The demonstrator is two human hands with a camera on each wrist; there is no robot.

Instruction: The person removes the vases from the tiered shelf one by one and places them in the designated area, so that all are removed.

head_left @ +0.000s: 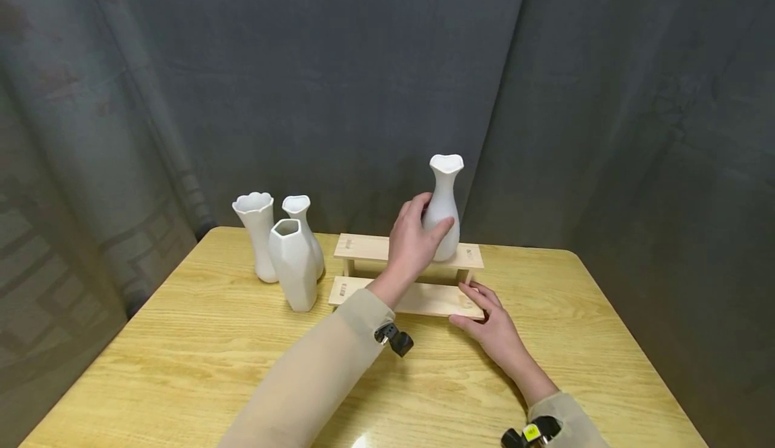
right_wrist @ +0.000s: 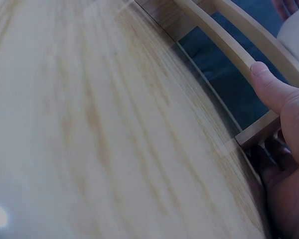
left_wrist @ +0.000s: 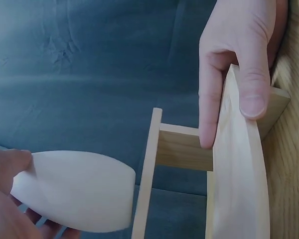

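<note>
My left hand (head_left: 410, 241) grips a white vase (head_left: 446, 189) with a wavy rim round its lower body. The vase stands upright over the right part of a two-step wooden stand (head_left: 418, 298). In the left wrist view, the base of the vase is right at the stand's upper board (left_wrist: 148, 172). At the right end of the lower board, my right hand (head_left: 498, 330) holds the stand, thumb at the front edge and fingers behind. From the right wrist, the thumb (right_wrist: 269, 84) shows against the board, with some fingers tucked below it.
To the left of the stand are three more white vases: one with a scalloped rim (head_left: 254, 233), a slim-necked one (head_left: 309, 233) and a faceted one (head_left: 294, 266). They stand close together on the wooden table (head_left: 181, 354). A grey curtain (head_left: 327, 98) hangs behind the table.
</note>
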